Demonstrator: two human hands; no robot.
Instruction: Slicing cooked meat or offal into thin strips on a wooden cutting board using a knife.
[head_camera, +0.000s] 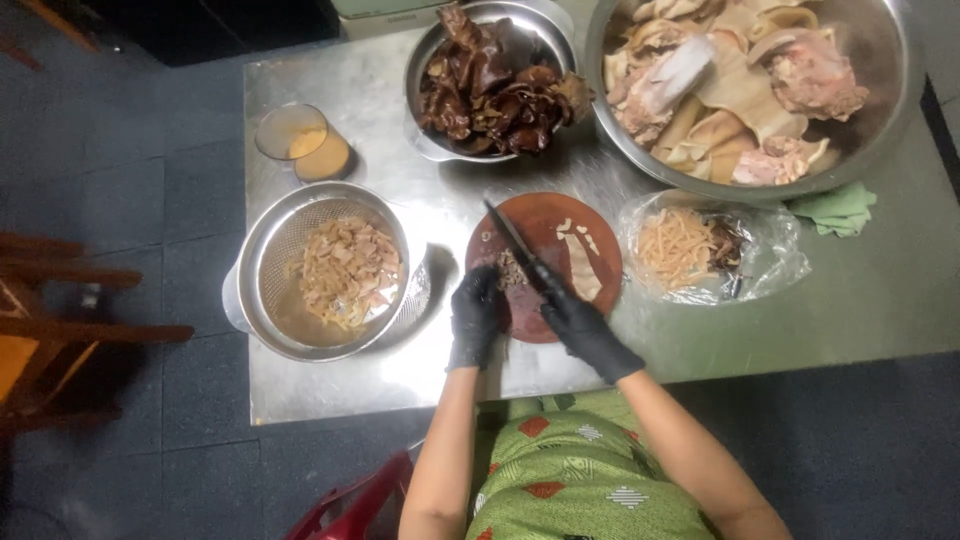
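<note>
My right hand (585, 332), black-gloved, is clenched round the handle of a knife (520, 250), blade angled up-left across the round wooden chopping board (545, 265). My left hand (474, 312), also gloved, presses fingers down on a small dark meat piece (511, 270) on the board's left part, just beside the blade; cannot tell if it grips it or only pins it. Pale cut strips (580, 255) lie on the board's right half, apart from the knife. Board sits on a steel table (330, 385).

Left of the board: steel colander (262, 262) holding chopped pale pieces (345, 272). Right of the board: clear plastic bag (775, 265) with thin pale shreds (675, 248) and some dark bits. Green cloth (838, 210) beyond the bag, at the big bowl's edge.

Farther back: a small clear cup (300, 140) with tan contents at far left, a steel bowl (425, 65) of dark brown meat pieces (495, 90), and a large steel bowl (885, 60) of pale raw offal and skin (730, 90), at far right.
</note>
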